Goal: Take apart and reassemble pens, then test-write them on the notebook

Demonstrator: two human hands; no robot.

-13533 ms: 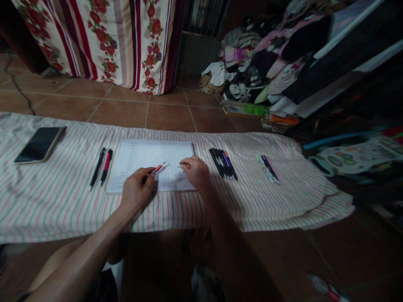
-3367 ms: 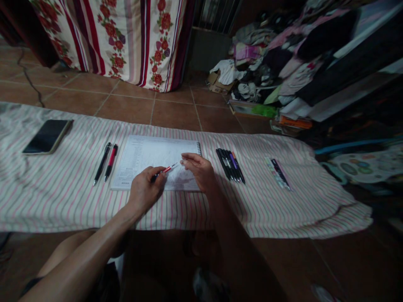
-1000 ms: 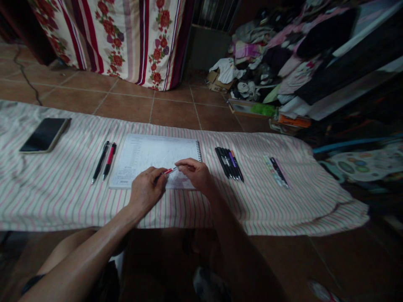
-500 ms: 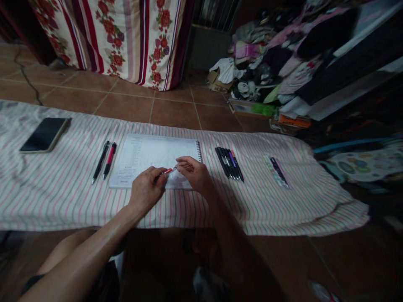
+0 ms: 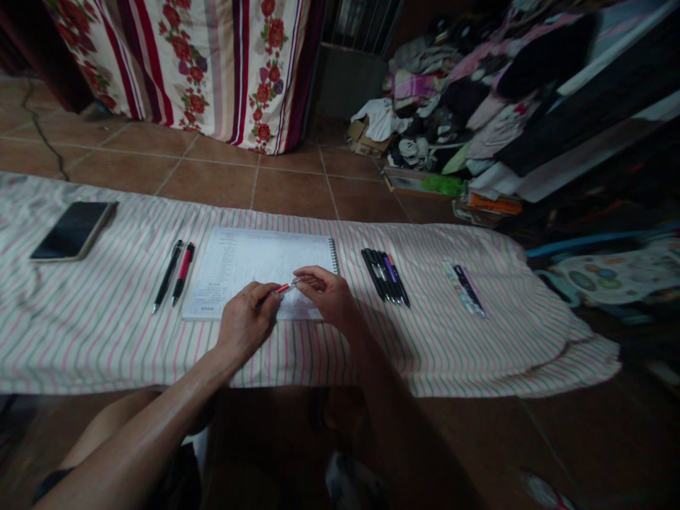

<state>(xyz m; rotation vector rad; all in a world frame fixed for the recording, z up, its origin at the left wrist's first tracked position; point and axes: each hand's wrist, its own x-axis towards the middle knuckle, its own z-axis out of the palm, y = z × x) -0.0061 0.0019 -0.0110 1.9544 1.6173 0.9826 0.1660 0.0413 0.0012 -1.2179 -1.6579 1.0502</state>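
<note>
- Currently, a red-barrelled pen (image 5: 282, 289) sits between the two hands over the lower part of a spiral-bound notebook (image 5: 255, 248), its metal end angled toward the right hand (image 5: 332, 296).
- The left hand (image 5: 245, 312) pinches the pen's barrel between thumb and fingers, covering its rear part.
- The fingers of the right hand are drawn close together at the metal end; whether they grip it, hold a tiny part or merely touch it is too small to tell.
- For good handling, the left pinch should stay firm and still, letting the right fingers do the fine work.
- Keeping any push or pull along the pen's length seems wise, since a sideways load could bend a slender tip.
- Working low over the page looks sensible: a dropped small piece would land on pale paper.
- Left of the notebook, a black pen (image 5: 167, 278) and a red-and-black pen (image 5: 183, 275) lie side by side.
- Right of its spiral edge rests a row of mostly black pens (image 5: 385, 278), then a small group of slim items (image 5: 466, 290), too blurred to name.
- A smartphone (image 5: 73, 231) lies farther left on the striped cloth (image 5: 311, 358) covering the tabletop.
</note>
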